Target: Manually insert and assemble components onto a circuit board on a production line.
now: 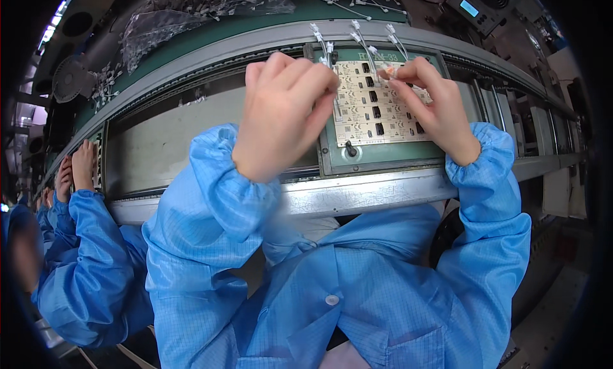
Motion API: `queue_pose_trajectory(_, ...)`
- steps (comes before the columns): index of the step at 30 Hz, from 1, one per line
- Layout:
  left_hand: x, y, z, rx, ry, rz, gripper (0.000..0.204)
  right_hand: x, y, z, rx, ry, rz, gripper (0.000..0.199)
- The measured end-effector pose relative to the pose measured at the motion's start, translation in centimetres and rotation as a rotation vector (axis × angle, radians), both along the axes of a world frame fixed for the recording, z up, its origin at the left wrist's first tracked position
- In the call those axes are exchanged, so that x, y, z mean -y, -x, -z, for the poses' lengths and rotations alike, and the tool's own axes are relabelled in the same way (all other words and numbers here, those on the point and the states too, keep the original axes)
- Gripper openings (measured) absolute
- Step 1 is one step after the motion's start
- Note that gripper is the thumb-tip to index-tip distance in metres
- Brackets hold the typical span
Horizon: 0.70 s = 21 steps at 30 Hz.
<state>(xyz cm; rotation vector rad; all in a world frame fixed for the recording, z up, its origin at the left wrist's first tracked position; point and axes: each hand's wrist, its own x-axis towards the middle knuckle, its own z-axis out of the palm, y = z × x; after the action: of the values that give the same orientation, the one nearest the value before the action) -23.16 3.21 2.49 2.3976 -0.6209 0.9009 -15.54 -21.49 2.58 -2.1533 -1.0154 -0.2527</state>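
A green fixture (327,153) holds a pale panel of circuit boards (355,136) with rows of black parts. My left hand (281,110) is closed, its fingertips pinched at the panel's left edge on a thin white cable (327,55) with a connector end. Over the panel's far part, my right hand (437,104) is closed in a pinch. Something small, whitish and orange (387,71) shows at its fingertips, too small to name. Two more white cables, a middle one (364,42) and a right one (396,39), lie across the fixture's far edge.
The fixture sits on a conveyor with a metal front rail (377,191). Beyond it, a green bench holds a clear plastic bag (159,37) and heaped white cables (223,0). At left are a co-worker's hand (83,165) and a small fan (71,78). A device with a lit screen (469,9) stands far right.
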Motion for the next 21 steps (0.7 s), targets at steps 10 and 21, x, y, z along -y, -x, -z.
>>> queue_pose_trajectory(10, 0.6, 0.6, 0.0, -0.008, -0.053, -0.009, 0.018, -0.2, -1.4, 1.2, -0.025, 0.095, 0.022, 0.009)
queue_pose_trajectory(21, 2.1, 2.6, 1.4, -0.203, -0.193, 0.034, 0.011, 0.4, -0.1, 1.8, 0.249, 0.259, -0.032, 0.008)
